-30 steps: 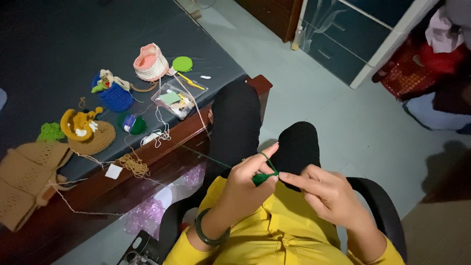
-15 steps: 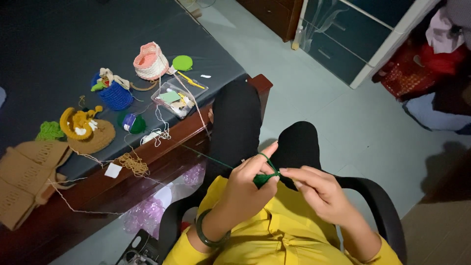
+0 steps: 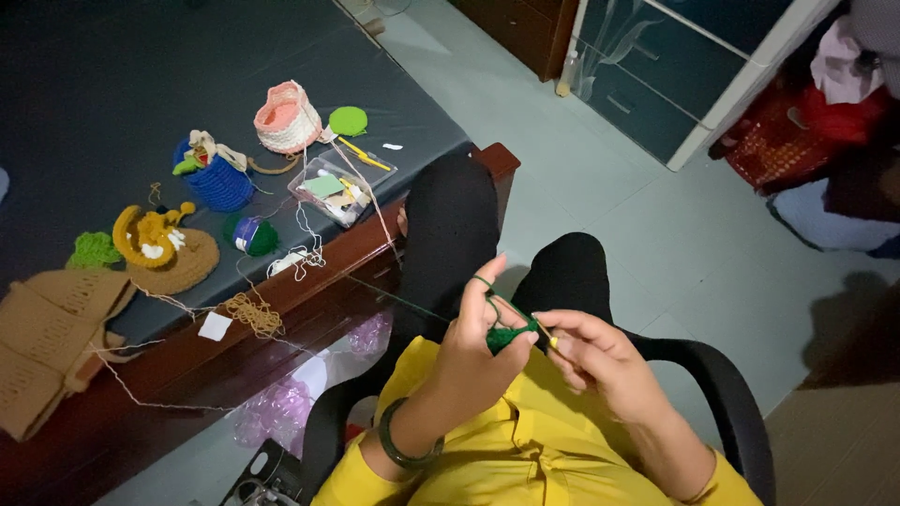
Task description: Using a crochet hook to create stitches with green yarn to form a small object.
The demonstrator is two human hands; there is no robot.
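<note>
Both hands are up in front of the chest, close together over the lap. The left hand is curled with fingers bent around a small green crochet piece, index finger raised with green yarn looped over it, so it's closed on the piece. The right hand is pinched shut on a thin hook, tip meeting the piece right between the two hands. The yarn runs taut from there toward the table. There's a dark bracelet on the left wrist, yellow sleeves, black trousers. The table has a dark flat top with a reddish wood edge, and it's covered in knobbly crocheted stuff: a pink basket, a blue basket, a flat green disc, a mustard piece on a tan round, a big tan knit at the left edge, plus a clear plastic box of bits. The person sits in a black chair on a pale tiled floor, with a glass-front cabinet behind.
</note>
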